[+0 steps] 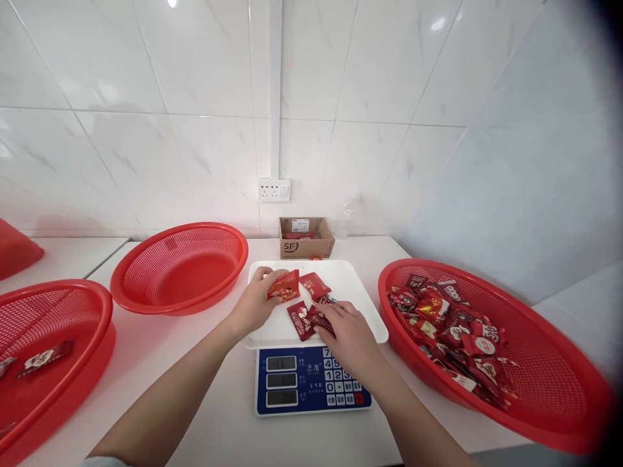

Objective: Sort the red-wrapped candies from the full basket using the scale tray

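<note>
"White tiles point(209, 78), grey-veined, behind; a power socket point(275, 189) low on the wall; white table point(224, 415) below, with a scale point(311, 405) standing on it. Where are the hands?"

"Both over the scale's white pan point(357, 292); left hand point(257, 301) closed on an orange-red packet point(287, 285), held at the pan's left side; whether it touches the pan, cannot tell."

"And the right?"

"Right hand point(350, 331) bent over a dark red packet point(321, 320), thumb and fingertips gripping it, part of it hidden; just left of it, a maroon packet point(299, 321) with pale lettering, lying on the pan; farther back, a bright red packet point(315, 284), between the hands."

"Scale's front?"

"Keypad point(338, 386) partly covered by the right hand and arm; three display windows point(281, 380) on the left, readings too faint to trust."

"Surroundings?"

"Red mesh basket point(545, 363) on the right, a heap of mixed packets point(452, 324) inside; left of the scale, a round basket point(195, 275), also red; nearer, a cut-off basket point(92, 301) at the view's edge, a few wrapped pieces point(45, 359) in it; behind the pan, a small cardboard box point(309, 250), red wrappers point(299, 236) within."
</note>
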The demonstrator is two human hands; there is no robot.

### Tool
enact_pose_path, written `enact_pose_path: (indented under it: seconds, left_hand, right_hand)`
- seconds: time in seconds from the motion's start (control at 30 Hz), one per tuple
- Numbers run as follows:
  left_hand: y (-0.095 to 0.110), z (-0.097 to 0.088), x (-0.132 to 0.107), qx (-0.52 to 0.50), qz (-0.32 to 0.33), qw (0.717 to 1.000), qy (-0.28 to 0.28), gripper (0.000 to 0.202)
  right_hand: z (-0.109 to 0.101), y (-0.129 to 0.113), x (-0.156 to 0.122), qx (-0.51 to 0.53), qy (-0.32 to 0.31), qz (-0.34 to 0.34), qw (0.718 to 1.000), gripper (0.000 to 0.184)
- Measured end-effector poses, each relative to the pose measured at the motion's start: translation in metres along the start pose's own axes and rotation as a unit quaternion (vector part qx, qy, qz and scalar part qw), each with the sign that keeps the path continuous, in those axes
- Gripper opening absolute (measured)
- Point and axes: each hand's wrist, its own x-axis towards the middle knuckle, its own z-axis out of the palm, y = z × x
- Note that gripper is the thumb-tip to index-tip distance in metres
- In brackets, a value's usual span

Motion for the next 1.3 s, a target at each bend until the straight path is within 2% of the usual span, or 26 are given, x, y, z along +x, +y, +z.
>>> enact_pose_path:
  seconds: [0.1, 0.2, 0.3, 0.37, 0.43, 0.5, 0.53, 0.6, 0.63, 0.7, 0.77, 0.9, 1.03, 1.13, 1.23, 1.3]
  left_hand:
    - [-0.015, -0.022, 0.003, 0.029, -0.035, 0.996, 0.082, 0.038]
    - [-0.036, -0.051, 0.005, 0.072, -0.083, 0.982, 0.156, 0.041]
    - [-0.050, -0.067, 0.006, 0.119, -0.116, 0.967, 0.192, 0.042]
    - [-0.050, -0.063, 0.005, 0.144, -0.093, 0.969, 0.180, 0.038]
    - [-0.040, -0.049, 0.002, 0.149, -0.032, 0.980, 0.130, 0.034]
    - [-0.024, -0.031, -0.002, 0.117, 0.048, 0.992, 0.026, 0.035]
    - [-0.014, -0.021, -0.005, 0.085, 0.094, 0.990, -0.053, 0.039]
    - [0.004, -0.006, -0.011, 0.036, 0.175, 0.966, -0.186, 0.047]
    - [0.011, 0.000, -0.013, 0.019, 0.207, 0.950, -0.233, 0.049]
    - [0.022, 0.006, -0.015, 0.008, 0.243, 0.932, -0.268, 0.048]
    - [0.026, 0.008, -0.014, 0.017, 0.237, 0.937, -0.258, 0.040]
    - [0.020, -0.001, -0.009, 0.053, 0.148, 0.972, -0.176, 0.026]
    - [-0.005, -0.028, 0.000, 0.100, 0.038, 0.993, -0.050, 0.031]
    - [-0.026, -0.052, 0.007, 0.137, -0.039, 0.989, 0.028, 0.036]
    - [-0.036, -0.061, 0.012, 0.152, -0.062, 0.985, 0.060, 0.037]
    - [-0.032, -0.053, 0.013, 0.137, -0.042, 0.989, 0.046, 0.036]
  right_hand:
    - [-0.002, 0.002, 0.000, 0.006, -0.001, -0.001, 1.000, 0.032]
    - [-0.004, 0.006, -0.001, 0.005, 0.005, 0.006, 1.000, 0.030]
    - [-0.005, 0.011, -0.001, 0.003, 0.009, 0.016, 1.000, 0.026]
    - [-0.005, 0.014, -0.001, 0.004, 0.018, 0.019, 1.000, 0.025]
    - [-0.004, 0.016, -0.001, 0.006, 0.028, 0.019, 0.999, 0.026]
    - [-0.004, 0.018, 0.000, 0.007, 0.035, 0.017, 0.999, 0.026]
    - [-0.003, 0.018, -0.001, 0.006, 0.036, 0.016, 0.999, 0.026]
    - [-0.003, 0.019, -0.001, 0.002, 0.036, 0.014, 0.999, 0.025]
    - [-0.003, 0.019, -0.002, 0.000, 0.035, 0.012, 0.999, 0.024]
    - [-0.004, 0.020, -0.003, 0.001, 0.030, 0.010, 1.000, 0.024]
    - [-0.005, 0.021, -0.004, 0.007, 0.026, 0.006, 1.000, 0.024]
    - [-0.006, 0.022, -0.007, 0.023, 0.018, 0.003, 1.000, 0.025]
    - [-0.008, 0.023, -0.008, 0.043, 0.022, 0.002, 0.999, 0.022]
    - [-0.013, 0.026, -0.004, 0.048, 0.046, 0.007, 0.998, 0.025]
    - [-0.018, 0.027, 0.011, 0.020, 0.039, 0.024, 0.999, 0.029]
    - [-0.018, 0.026, 0.026, 0.007, 0.025, 0.027, 0.999, 0.031]
